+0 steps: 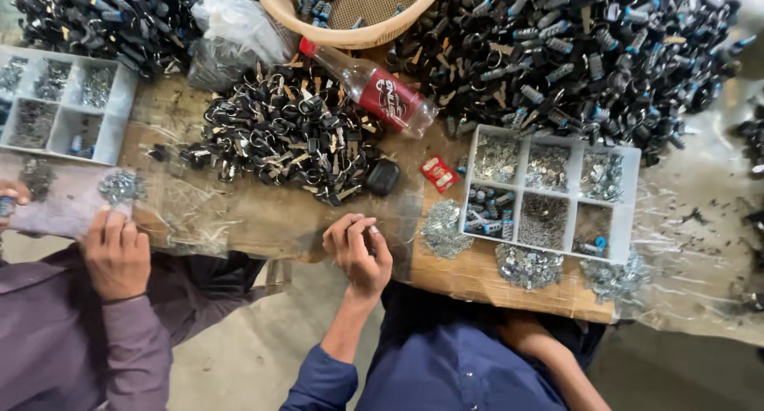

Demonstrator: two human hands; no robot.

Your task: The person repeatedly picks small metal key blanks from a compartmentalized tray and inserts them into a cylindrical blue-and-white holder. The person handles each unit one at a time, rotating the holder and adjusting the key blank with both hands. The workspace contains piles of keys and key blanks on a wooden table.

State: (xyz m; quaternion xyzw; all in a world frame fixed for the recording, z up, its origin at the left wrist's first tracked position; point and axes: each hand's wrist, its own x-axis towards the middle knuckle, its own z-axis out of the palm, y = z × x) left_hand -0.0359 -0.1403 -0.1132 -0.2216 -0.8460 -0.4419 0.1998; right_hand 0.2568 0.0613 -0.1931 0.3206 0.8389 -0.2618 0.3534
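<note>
Sitting at a wide wooden table [263,220] wrapped in clear film, a person in a blue shirt works among heaps of small hardware.

A divided white tray [637,204] sits to this person's right front, its compartments keeping silvery and blue parts sorted within easy reach. Beyond the tray sprawls a huge heap of black clips [573,53]. Left of the tray lies a smaller heap of clips [278,128]. Farther back and left of the tray stands a tan basket [350,37], with a clear bag [231,29] beside it. A plastic bottle [382,93] with a red label lies on its side between the two heaps. Far left of the tray sits a second tray [119,101], serving a co-worker in purple, whose hand [115,256] rests at the table's edge.

Just left of the tray are a little black case [383,176], a red packet [439,173] and a loose pile of silvery bits [442,229], apparently tipped out for picking.

The left hand [360,252] hovers near that pile, fingers curled close together; whether they pinch anything I cannot tell. The right forearm [557,355] runs below the tray and the hand is hidden beneath the table edge.
</note>
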